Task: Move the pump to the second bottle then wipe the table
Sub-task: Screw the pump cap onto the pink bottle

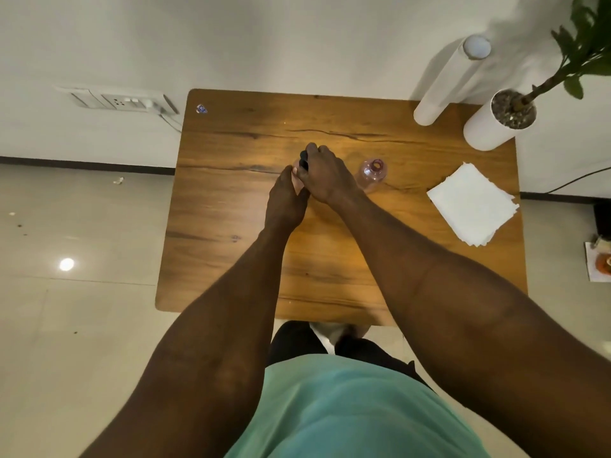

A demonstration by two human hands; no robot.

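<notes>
Both hands are meeting at the middle of the wooden table (pixel 231 259). The right hand (pixel 325 175) is curling its fingers down over the black pump (pixel 303 161), gripping it from above, so only a dark sliver of the pump is showing between the knuckles. The left hand (pixel 286 201) is wrapping around the first bottle (pixel 296 178) beneath it; a pale pink patch of that bottle is peeking out between the two hands, and the rest is hidden. Whether the pump is sitting in the bottle's neck or lifting clear is impossible to tell. The second bottle (pixel 372 173), clear pinkish with an open mouth, is standing just right of the right hand. A stack of white napkins (pixel 472 204) is lying near the table's right edge.
</notes>
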